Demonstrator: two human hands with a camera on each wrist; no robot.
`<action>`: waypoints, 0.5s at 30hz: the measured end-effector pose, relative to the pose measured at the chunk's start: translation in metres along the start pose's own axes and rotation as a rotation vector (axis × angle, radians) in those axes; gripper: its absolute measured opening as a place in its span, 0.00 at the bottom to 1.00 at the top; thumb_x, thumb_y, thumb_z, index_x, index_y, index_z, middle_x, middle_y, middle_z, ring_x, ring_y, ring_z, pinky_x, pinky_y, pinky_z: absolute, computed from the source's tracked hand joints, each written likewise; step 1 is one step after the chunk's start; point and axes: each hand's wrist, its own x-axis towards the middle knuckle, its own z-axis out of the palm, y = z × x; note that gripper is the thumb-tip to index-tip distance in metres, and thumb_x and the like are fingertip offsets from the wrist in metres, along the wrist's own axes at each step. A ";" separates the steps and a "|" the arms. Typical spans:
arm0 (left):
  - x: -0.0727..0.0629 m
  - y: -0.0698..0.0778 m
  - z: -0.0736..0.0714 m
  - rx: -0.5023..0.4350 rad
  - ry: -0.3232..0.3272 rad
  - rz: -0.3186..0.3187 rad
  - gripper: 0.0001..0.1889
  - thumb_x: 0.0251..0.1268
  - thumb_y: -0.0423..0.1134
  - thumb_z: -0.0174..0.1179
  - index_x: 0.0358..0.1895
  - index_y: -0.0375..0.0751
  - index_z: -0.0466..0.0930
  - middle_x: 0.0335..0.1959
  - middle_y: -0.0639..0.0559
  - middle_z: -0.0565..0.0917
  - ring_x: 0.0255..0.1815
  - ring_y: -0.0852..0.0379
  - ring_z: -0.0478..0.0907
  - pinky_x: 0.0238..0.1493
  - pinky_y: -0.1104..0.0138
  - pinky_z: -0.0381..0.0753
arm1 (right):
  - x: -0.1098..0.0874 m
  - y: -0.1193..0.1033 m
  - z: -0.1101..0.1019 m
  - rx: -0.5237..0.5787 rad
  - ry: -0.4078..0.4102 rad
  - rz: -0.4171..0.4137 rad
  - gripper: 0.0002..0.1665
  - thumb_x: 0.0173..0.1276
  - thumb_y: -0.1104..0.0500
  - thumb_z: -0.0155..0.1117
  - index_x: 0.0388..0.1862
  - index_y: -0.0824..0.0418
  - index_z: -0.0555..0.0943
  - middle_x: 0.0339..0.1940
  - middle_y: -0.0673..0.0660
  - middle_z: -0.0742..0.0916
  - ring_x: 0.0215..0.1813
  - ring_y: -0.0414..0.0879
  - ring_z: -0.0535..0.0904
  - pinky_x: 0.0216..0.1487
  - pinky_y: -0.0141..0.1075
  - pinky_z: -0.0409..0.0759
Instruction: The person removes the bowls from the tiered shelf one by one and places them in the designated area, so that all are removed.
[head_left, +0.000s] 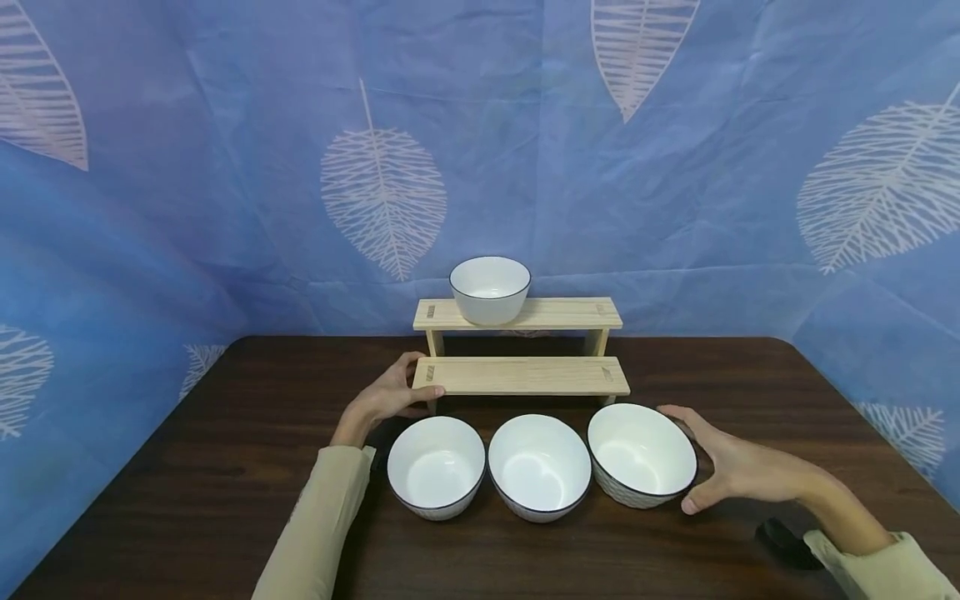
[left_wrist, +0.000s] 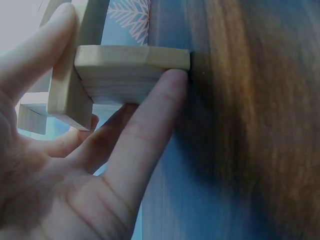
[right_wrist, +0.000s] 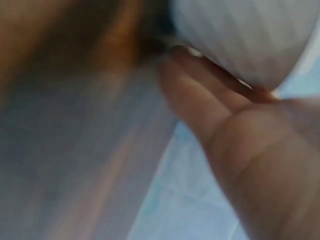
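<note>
Head view: a pale wooden stand [head_left: 521, 375] with two steps is standing toward the back of a dark brown desk [head_left: 187, 492], and four white bowls are sharing the scene with it. One, the upper bowl [head_left: 490, 285], is sitting upright on the stand's top step, left of that step's middle. Three more are forming a row in front of the stand: the left bowl [head_left: 437, 462] by its left end, the middle bowl [head_left: 540, 462] before its centre, and the right bowl [head_left: 642, 450] by its right end, reaching out past it.

All four are showing smooth, glossy white insides and a thin dark line along the rim; light is glinting off the floors of the front three. The right bowl is wearing a raised, textured pattern on its outer wall, which the right wrist view is also showing, pale and faceted.

The left hand [head_left: 386, 396] is gripping the left end of the stand's lower step, thumb lying on top and fingers reaching around and beneath. The right hand [head_left: 735, 467], in front of the stand's right end, is curving widely around the right bowl, fingers on the far side and thumb on the near side; how firmly it is holding, I cannot tell.

Behind the stand, a blue cloth [head_left: 525, 183] with white leaf prints is hanging.
</note>
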 end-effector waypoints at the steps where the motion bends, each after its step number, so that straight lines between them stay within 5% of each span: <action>1: 0.000 0.000 0.000 0.000 0.000 0.000 0.39 0.69 0.32 0.66 0.75 0.33 0.52 0.64 0.30 0.69 0.56 0.36 0.79 0.52 0.45 0.83 | 0.001 -0.001 -0.003 0.014 -0.022 0.007 0.64 0.62 0.61 0.74 0.80 0.71 0.38 0.73 0.81 0.54 0.68 0.76 0.61 0.49 0.50 0.80; 5: 0.001 -0.002 0.001 0.001 -0.001 -0.002 0.38 0.69 0.32 0.66 0.75 0.34 0.52 0.65 0.30 0.68 0.56 0.36 0.79 0.52 0.45 0.83 | 0.009 -0.009 -0.017 0.084 -0.068 0.004 0.64 0.67 0.63 0.70 0.79 0.72 0.30 0.74 0.85 0.52 0.69 0.83 0.57 0.52 0.47 0.82; 10: 0.001 -0.003 0.002 -0.006 0.001 -0.003 0.38 0.69 0.32 0.66 0.75 0.34 0.52 0.65 0.30 0.68 0.56 0.36 0.79 0.52 0.45 0.83 | 0.026 -0.026 -0.030 0.038 0.043 -0.044 0.55 0.72 0.68 0.64 0.79 0.74 0.36 0.73 0.81 0.62 0.73 0.60 0.67 0.60 0.27 0.75; 12: 0.001 -0.002 0.001 -0.006 0.004 -0.003 0.38 0.68 0.32 0.66 0.75 0.34 0.53 0.65 0.30 0.68 0.56 0.36 0.79 0.52 0.45 0.83 | 0.034 -0.034 -0.032 0.008 0.110 -0.035 0.51 0.73 0.66 0.63 0.80 0.74 0.40 0.73 0.79 0.64 0.73 0.57 0.68 0.60 0.27 0.75; 15: 0.001 -0.002 0.000 0.000 0.005 -0.002 0.39 0.68 0.32 0.66 0.75 0.34 0.53 0.66 0.30 0.67 0.55 0.36 0.79 0.51 0.45 0.83 | 0.046 -0.047 -0.036 -0.028 0.180 -0.013 0.47 0.76 0.63 0.61 0.79 0.75 0.43 0.73 0.78 0.65 0.73 0.67 0.65 0.60 0.34 0.79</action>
